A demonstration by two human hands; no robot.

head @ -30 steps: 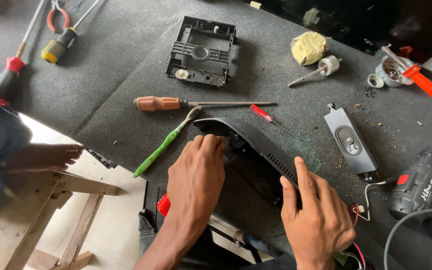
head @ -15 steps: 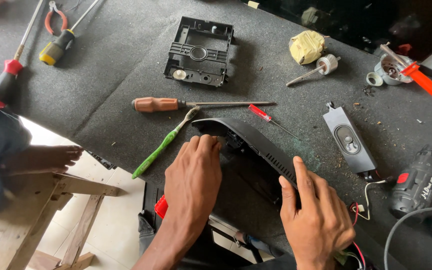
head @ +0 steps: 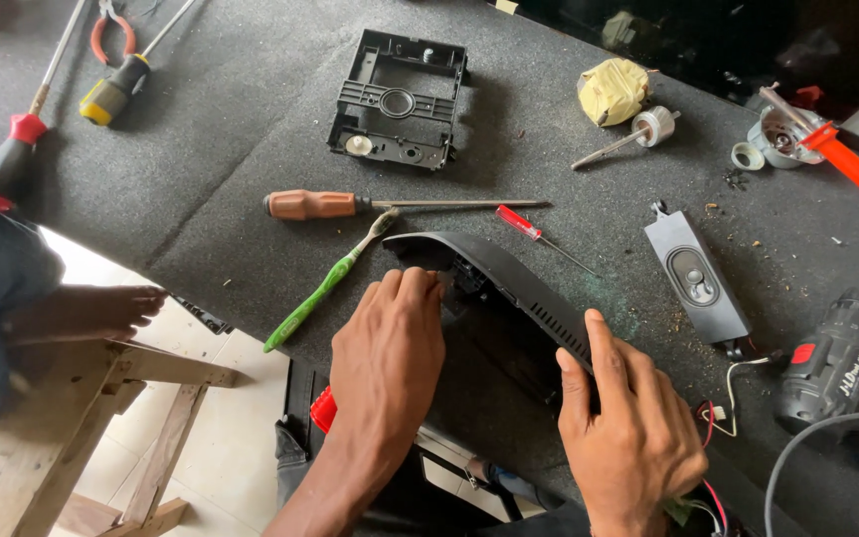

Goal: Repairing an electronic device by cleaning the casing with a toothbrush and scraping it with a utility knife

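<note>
Under our left hand (head: pixel 390 348) and right hand (head: pixel 628 438): curved black plastic casing (head: pixel 509 283), smooth, semi-matt. Beneath: dark grey felt-like table cover (head: pixel 221 129), rough, matt. Beyond our fingers: orange-handled screwdriver (head: pixel 315 204), bare metal shaft; green plastic toothbrush (head: pixel 320 293), glossy.

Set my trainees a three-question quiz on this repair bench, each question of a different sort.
1. True or false: both hands rest on the black curved housing.
2. Which lies nearest the left hand? A) green toothbrush B) cordless drill C) yellow cloth
3. Fill in: the speaker module lies on the ___ side of the right hand.

Key: 1 true; 2 A; 3 right
</note>
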